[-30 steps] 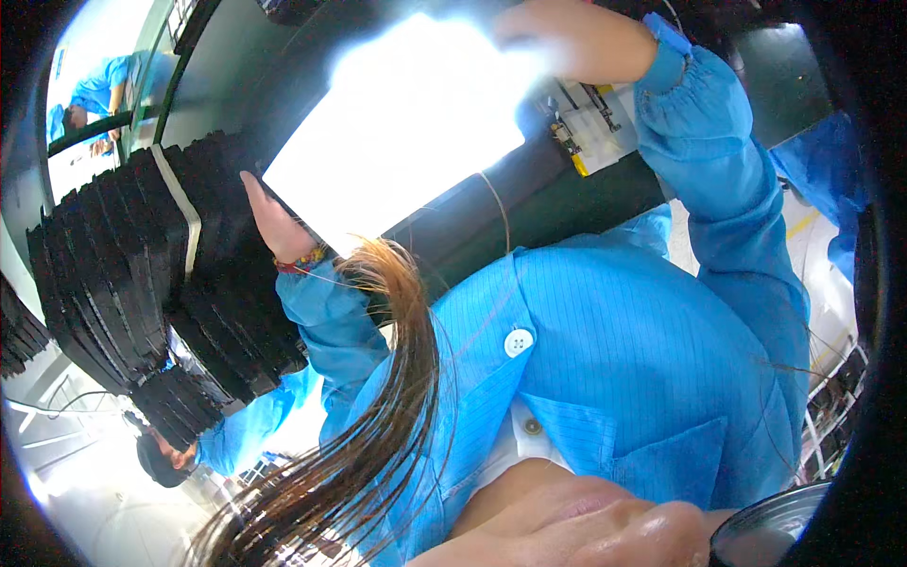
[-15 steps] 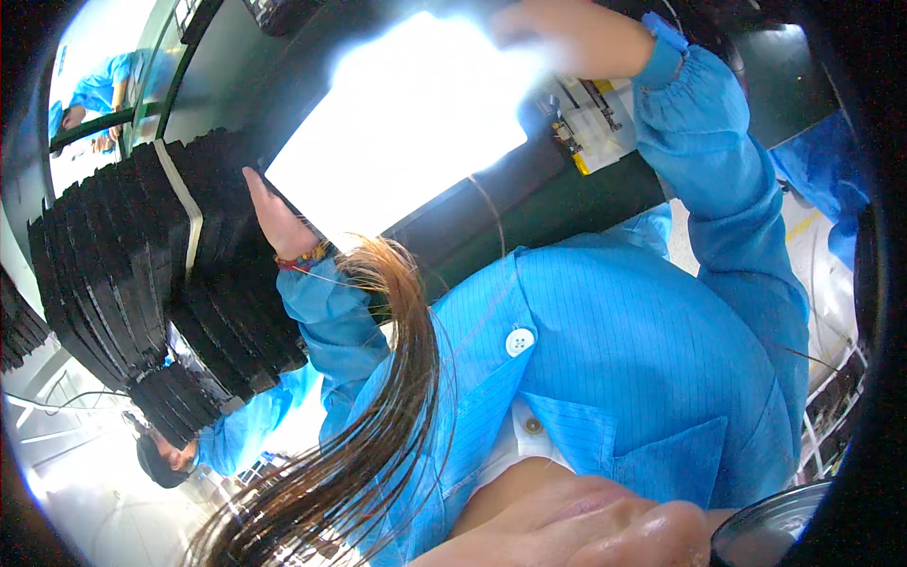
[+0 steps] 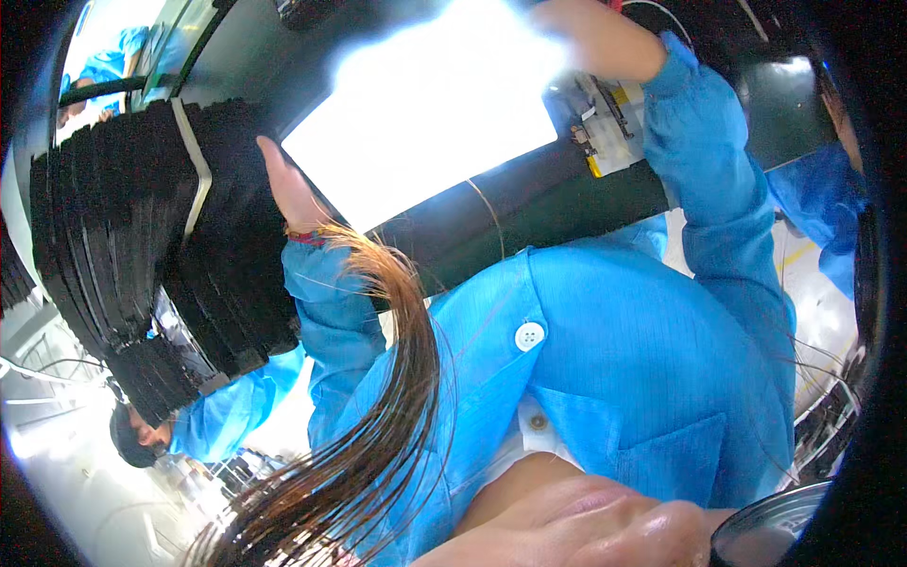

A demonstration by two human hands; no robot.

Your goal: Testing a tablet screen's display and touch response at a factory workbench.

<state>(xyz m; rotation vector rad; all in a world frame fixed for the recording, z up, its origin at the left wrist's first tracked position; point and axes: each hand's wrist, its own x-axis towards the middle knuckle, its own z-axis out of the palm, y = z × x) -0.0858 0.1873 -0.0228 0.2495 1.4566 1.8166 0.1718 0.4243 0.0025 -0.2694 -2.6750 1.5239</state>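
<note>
Glaring white panel sat between the 2 hands, over the dark bench. Left hand was at its left edge, right hand at its upper right, fingers lost in glare; could not tell whether either gripped. Parts lay near the right sleeve; black stack stood left.

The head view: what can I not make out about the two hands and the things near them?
Head view, right hand: fingertips lost in white glare, so its grip is unclear.
Head view, bright panel: surface and far edge washed out by glare.
Head view, left hand: most fingers hidden, apparently behind the panel.
Head view, small parts: too small to identify.
</note>
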